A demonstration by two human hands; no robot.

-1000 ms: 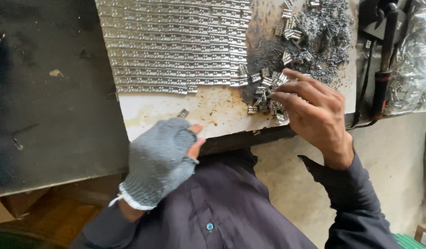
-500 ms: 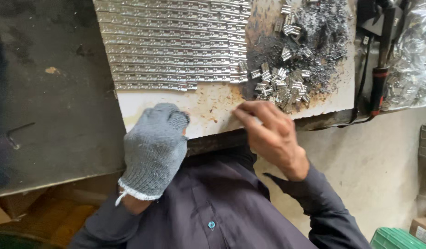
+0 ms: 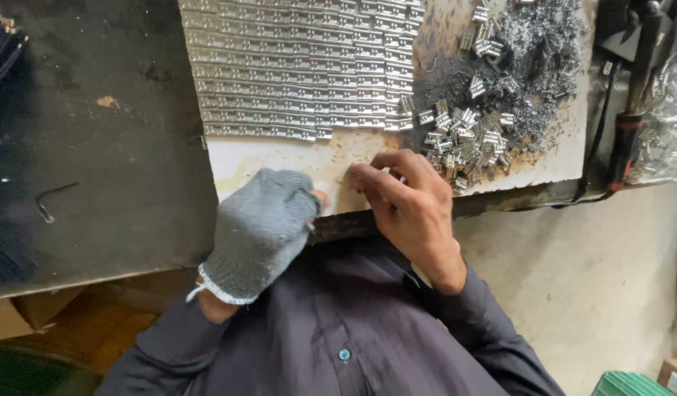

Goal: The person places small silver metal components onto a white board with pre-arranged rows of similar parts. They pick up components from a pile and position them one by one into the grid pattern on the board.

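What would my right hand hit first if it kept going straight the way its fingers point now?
The right hand has its fingers pointing left along the board's front edge, toward the gloved left hand. The left thumb tip looks like the first thing met, only a small gap away, though depth is hard to judge.

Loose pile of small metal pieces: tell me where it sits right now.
In the head view, the loose pile of small metal pieces lies on the pale board, right of the neat rows of metal strips, among metal shavings, just beyond the right hand.
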